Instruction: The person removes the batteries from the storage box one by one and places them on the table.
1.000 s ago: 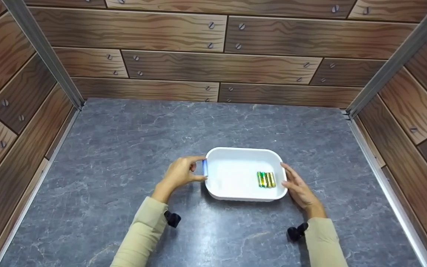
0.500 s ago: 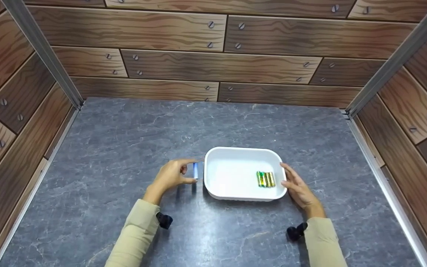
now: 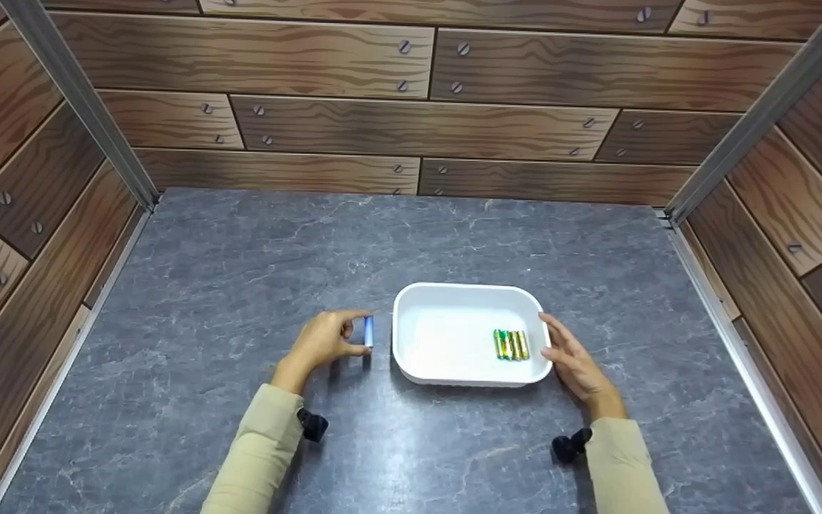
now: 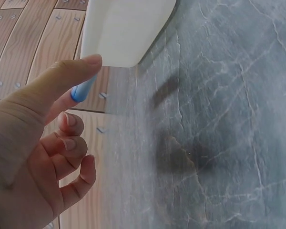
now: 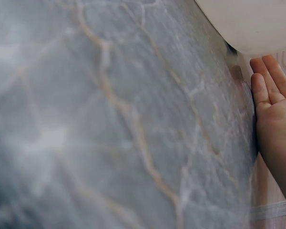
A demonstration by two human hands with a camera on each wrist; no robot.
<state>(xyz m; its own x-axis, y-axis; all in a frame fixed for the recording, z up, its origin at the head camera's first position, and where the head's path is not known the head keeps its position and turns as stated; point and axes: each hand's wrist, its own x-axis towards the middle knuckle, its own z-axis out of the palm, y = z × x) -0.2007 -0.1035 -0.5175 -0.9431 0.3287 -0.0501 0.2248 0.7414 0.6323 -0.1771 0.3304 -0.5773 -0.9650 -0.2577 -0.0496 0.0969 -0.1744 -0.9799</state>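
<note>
A small blue battery stands end to end between the thumb and index finger of my left hand, just left of a white plastic basin. In the left wrist view, its darker blue end shows under the thumb while the other fingers curl loosely below. Several green and gold batteries lie side by side in the right part of the basin. At the basin's right end, my right hand touches the rim with thumb and fingertips. The right wrist view shows straight fingers below the basin wall.
The grey marbled tabletop spreads around the basin. Wood-patterned panels close off the back and both sides, with metal posts at the back corners. A small black camera sits on the left wrist, another on the right.
My left hand has drawn away leftward from the basin's left rim, taking the blue battery along. The right hand, the basin and the batteries inside it have stayed in place.
</note>
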